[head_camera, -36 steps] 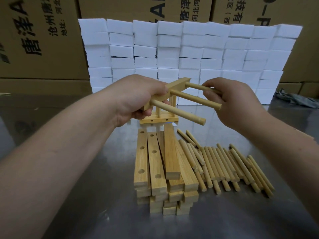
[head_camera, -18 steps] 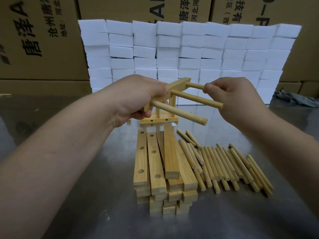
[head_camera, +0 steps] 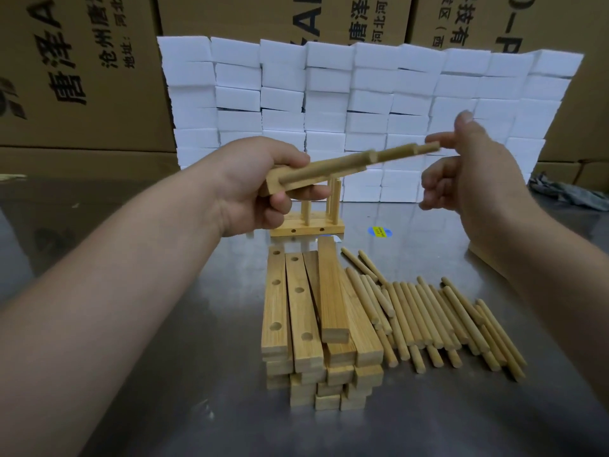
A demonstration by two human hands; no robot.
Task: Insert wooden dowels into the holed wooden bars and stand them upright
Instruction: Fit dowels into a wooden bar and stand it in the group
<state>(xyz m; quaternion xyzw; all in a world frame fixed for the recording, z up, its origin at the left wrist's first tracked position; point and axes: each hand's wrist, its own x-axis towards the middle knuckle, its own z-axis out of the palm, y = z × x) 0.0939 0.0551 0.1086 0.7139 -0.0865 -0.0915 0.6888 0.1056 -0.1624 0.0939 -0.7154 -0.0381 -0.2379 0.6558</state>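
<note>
While the left hand (head_camera: 260, 189) grips a holed wooden bar (head_camera: 276, 187) above the steel surface (head_camera: 428, 417), fingers curled under it and thumb over the top, the inserted dowels (head_camera: 407, 151) in that bar point to the right, tilted slightly upward. Motion blur softens them, so how many are seated cannot be told for sure. The right hand (head_camera: 474, 173) hovers at their far ends and holds nothing: its thumb stands up, its lower fingers hang loosely curled, and its forefinger reaches to the dowel tips, touching or just short of them. Behind the left hand a finished bar (head_camera: 306, 229) lies flat on the surface with dowels standing upright in it. Nearer the camera sits a stack of holed bars (head_camera: 301, 311), and just beside it on the right a row of loose dowels (head_camera: 428, 318) lies on the surface. A wall of white foam blocks (head_camera: 362, 103) rises at the back, with cardboard boxes (head_camera: 82, 77) behind it and a grey cloth (head_camera: 573, 192) at the far right.
</note>
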